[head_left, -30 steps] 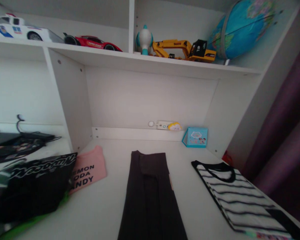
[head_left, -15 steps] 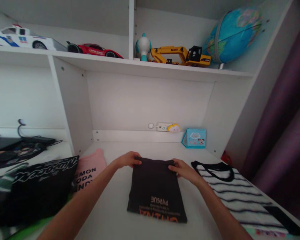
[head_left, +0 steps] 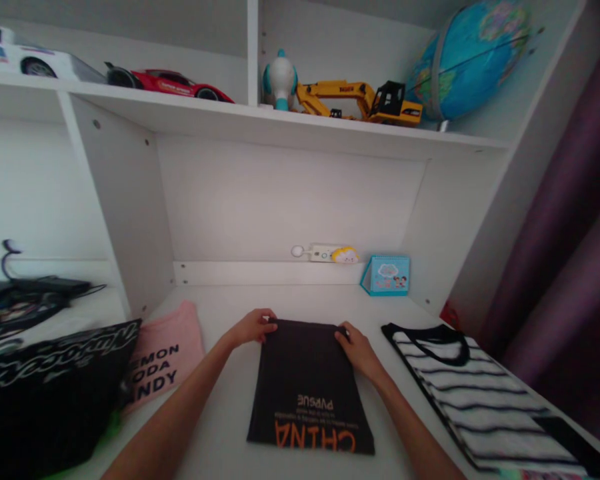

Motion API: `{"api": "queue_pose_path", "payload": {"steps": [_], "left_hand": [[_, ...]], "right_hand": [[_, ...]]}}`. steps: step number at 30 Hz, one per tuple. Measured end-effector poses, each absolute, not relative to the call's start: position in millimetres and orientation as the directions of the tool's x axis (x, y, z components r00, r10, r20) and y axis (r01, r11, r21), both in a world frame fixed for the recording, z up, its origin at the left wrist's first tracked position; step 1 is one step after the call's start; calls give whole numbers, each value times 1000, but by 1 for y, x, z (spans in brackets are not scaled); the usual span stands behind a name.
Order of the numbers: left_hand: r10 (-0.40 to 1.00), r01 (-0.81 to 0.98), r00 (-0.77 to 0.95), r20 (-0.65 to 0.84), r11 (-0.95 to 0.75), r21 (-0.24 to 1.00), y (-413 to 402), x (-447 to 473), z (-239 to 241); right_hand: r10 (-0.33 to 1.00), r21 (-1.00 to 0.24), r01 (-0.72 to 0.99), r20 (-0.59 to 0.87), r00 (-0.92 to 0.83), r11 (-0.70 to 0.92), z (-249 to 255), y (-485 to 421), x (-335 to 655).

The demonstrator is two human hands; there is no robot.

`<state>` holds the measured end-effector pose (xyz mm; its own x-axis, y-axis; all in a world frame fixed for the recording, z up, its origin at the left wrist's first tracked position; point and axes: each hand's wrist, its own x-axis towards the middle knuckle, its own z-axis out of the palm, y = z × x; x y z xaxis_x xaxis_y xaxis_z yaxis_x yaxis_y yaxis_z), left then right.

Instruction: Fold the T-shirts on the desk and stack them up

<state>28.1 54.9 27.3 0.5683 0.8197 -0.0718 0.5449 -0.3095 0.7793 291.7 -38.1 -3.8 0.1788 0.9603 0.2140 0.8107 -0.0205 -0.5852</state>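
A folded black T-shirt (head_left: 307,373) lies on the white desk in front of me, its orange "CHINA" lettering upside down along the near edge. My left hand (head_left: 254,327) pinches its far left corner between thumb and fingers. At the far right corner, my right hand (head_left: 354,345) grips the cloth the same way. Left of my forearm is a pink shirt (head_left: 167,353) with dark lettering, partly covered by a black garment (head_left: 55,393) with white script. A striped black-and-white shirt (head_left: 470,393) rests folded to the right of my right arm.
A blue desk calendar (head_left: 389,275) stands at the back right, near a power strip (head_left: 323,253) on the back wall. Above, a shelf (head_left: 330,130) holds a yellow toy excavator (head_left: 363,100), a red toy car (head_left: 173,83) and a globe (head_left: 480,60). A purple curtain (head_left: 545,233) hangs at right.
The black T-shirt's near edge now shows the whole orange word and lies flatter. Both hands still hold its far corners. The view has shifted slightly to the right.
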Motion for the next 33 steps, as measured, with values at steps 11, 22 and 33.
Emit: {"api": "queue_pose_path", "payload": {"steps": [11, 22, 33], "left_hand": [[901, 819, 403, 158, -433, 377, 48, 35, 20], [877, 815, 445, 184, -481, 323, 52, 34, 22], [889, 821, 437, 135, -456, 344, 56, 33, 10]], "right_hand": [[935, -273, 942, 341, -97, 198, 2, -50, 262], [958, -296, 931, 251, -140, 213, 5, -53, 257], [984, -369, 922, 173, -52, 114, -13, -44, 265]]}}
